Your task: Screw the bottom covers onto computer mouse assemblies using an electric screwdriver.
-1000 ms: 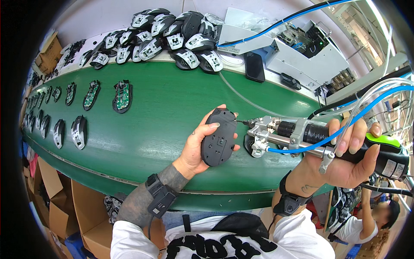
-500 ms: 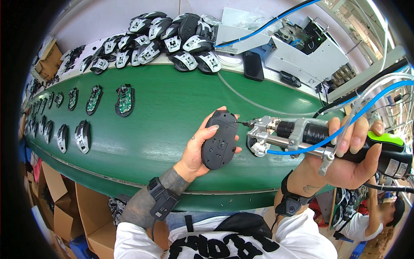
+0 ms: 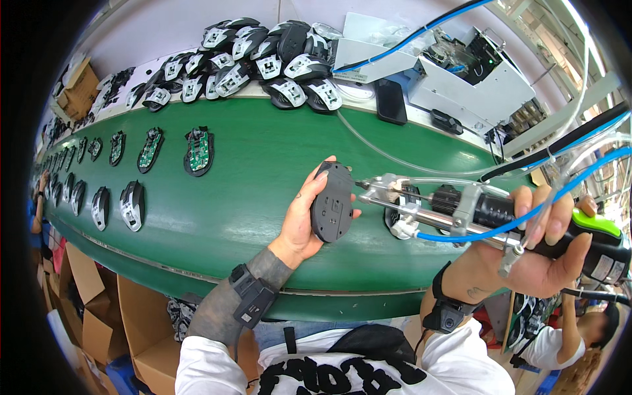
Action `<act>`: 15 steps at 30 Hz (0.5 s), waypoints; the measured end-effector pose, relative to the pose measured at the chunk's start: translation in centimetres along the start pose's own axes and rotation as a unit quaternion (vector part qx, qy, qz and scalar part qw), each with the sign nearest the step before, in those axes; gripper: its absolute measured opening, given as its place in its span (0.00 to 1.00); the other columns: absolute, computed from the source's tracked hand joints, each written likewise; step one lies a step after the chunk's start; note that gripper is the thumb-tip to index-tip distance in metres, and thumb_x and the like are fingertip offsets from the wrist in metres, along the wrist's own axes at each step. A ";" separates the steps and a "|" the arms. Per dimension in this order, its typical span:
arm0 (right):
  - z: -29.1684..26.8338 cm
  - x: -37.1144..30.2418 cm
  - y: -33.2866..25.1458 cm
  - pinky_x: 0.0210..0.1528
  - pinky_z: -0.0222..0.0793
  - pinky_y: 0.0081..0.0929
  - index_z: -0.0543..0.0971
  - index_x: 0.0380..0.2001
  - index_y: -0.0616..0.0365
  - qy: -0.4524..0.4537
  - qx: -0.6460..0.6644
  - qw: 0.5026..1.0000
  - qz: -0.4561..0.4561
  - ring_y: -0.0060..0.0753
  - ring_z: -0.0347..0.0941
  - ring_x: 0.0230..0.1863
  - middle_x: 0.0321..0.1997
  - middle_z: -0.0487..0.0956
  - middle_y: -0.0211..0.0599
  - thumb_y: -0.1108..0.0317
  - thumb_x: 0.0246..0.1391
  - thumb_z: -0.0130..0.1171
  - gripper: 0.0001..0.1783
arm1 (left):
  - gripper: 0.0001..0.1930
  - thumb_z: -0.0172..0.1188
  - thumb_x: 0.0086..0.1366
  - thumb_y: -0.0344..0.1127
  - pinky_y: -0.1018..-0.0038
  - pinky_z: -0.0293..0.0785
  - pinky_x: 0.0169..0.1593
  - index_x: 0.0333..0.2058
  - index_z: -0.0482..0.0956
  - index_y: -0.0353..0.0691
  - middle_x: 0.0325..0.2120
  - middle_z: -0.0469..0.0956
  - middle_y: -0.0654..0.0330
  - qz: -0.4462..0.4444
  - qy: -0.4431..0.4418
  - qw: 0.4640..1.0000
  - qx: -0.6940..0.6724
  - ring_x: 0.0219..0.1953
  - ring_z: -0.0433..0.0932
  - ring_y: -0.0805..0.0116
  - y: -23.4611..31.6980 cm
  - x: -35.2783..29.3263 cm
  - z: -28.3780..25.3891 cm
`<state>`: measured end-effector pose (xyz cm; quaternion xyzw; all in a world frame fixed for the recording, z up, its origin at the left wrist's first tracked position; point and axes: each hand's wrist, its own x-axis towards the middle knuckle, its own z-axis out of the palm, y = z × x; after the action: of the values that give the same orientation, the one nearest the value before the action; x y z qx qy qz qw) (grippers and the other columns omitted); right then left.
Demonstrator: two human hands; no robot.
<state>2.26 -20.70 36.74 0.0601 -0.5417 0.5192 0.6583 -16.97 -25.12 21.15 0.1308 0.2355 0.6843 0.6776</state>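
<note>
My left hand grips a black computer mouse over the green belt, its underside with screw holes turned up toward me. My right hand is wrapped around a black electric screwdriver with a lime-green lever, a metal guide frame and a blue air hose. The screwdriver lies nearly level, its tip pointing left at the mouse's upper right edge; I cannot tell whether they touch. Below the guide frame, another mouse rests on the belt, partly hidden.
Rows of green circuit boards on black bases and mouse shells line the belt's left. Behind lie a pile of grey-and-black mice, a phone and a white screw-feeding machine. Cardboard boxes stand below left; a co-worker is at right.
The screwdriver has shifted slightly right and down, and its thin shaft shows more within the guide frame. The held mouse has tilted and risen a little. My view has shifted slightly.
</note>
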 end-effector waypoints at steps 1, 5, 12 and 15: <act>0.4 0.0 0.5 0.30 0.60 0.24 0.62 0.52 0.56 0.006 -0.012 1.000 -0.024 0.23 0.65 0.21 0.27 0.67 0.30 0.57 0.59 0.43 0.21 | 0.26 0.46 0.65 0.43 0.62 0.76 0.43 0.60 0.55 0.49 0.50 0.65 0.59 -0.002 0.000 1.000 0.002 0.41 0.71 0.65 0.0 -0.1 0.0; 0.6 0.2 1.3 0.33 0.58 0.26 0.67 0.45 0.60 -0.036 0.019 0.999 -0.013 0.21 0.64 0.24 0.27 0.66 0.31 0.61 0.58 0.43 0.17 | 0.26 0.47 0.64 0.43 0.60 0.76 0.44 0.60 0.55 0.46 0.48 0.66 0.56 -0.020 -0.051 0.998 0.008 0.42 0.72 0.64 -0.6 -0.5 -0.1; 0.5 0.4 1.6 0.33 0.58 0.26 0.66 0.47 0.60 -0.034 0.008 0.999 -0.016 0.21 0.65 0.24 0.27 0.67 0.31 0.61 0.57 0.43 0.18 | 0.27 0.46 0.64 0.42 0.60 0.76 0.45 0.61 0.53 0.46 0.46 0.66 0.54 -0.040 -0.067 0.997 -0.002 0.42 0.73 0.63 -0.6 -0.6 0.1; 0.8 0.3 1.4 0.33 0.58 0.26 0.65 0.47 0.59 -0.026 0.015 0.999 -0.012 0.21 0.65 0.24 0.26 0.67 0.30 0.61 0.57 0.43 0.17 | 0.27 0.46 0.64 0.41 0.60 0.76 0.45 0.61 0.53 0.46 0.46 0.66 0.54 -0.048 -0.073 0.996 -0.007 0.42 0.73 0.63 -0.6 -0.7 0.5</act>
<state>0.62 -20.41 36.64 0.0896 -0.5503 0.5176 0.6490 -16.22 -25.74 21.39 0.1642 0.1869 0.6410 0.7261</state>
